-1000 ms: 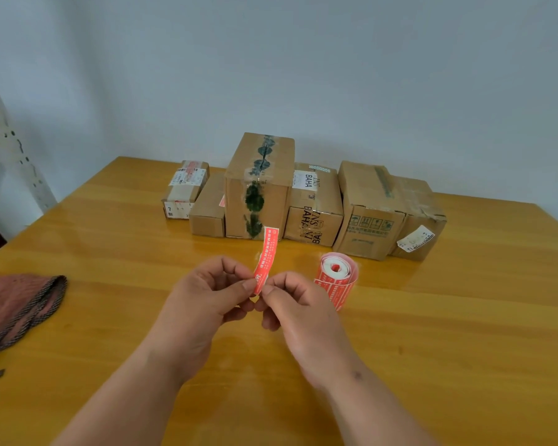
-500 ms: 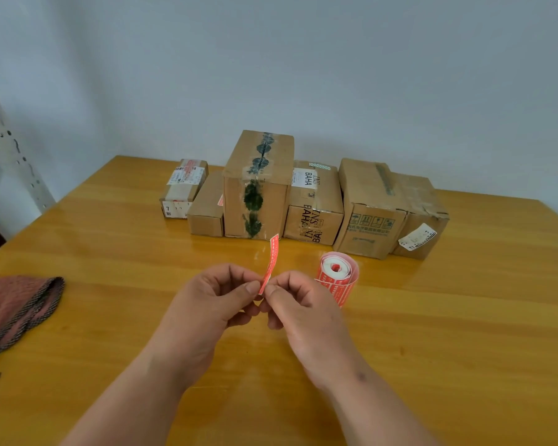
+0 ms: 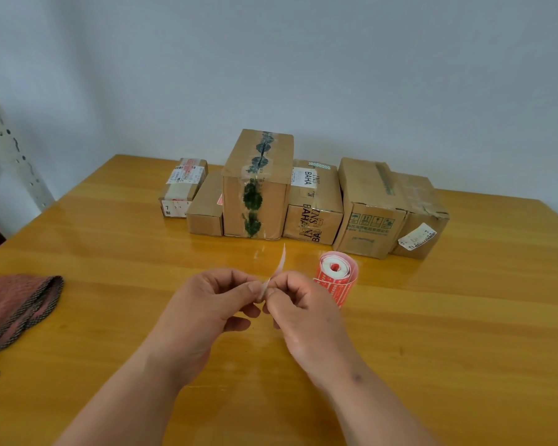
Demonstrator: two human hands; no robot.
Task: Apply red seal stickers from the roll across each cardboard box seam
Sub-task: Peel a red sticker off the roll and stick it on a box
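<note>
A single sticker strip (image 3: 279, 268) was pinched at its lower end between the left hand (image 3: 216, 304) and the right hand (image 3: 298, 309), thumbs and forefingers curled round it, the other fingers loosely bent. The strip's long axis stood nearly upright, leaning slightly right, seen almost edge-on with the pale side showing (probably backing being peeled). The row of boxes (image 3: 313, 207) lay straight ahead of the hands, well apart, across the table (image 3: 464, 333). The tall box (image 3: 258, 188) with the dark-blotched taped seam was most directly in line with the strip, and both hands were judged about equally near it. The sticker roll (image 3: 337, 275) stood just beside the right hand, on its far right. A reddish cloth (image 3: 16, 304) lay far left. Nothing was seen blocking the path to the boxes.
</note>
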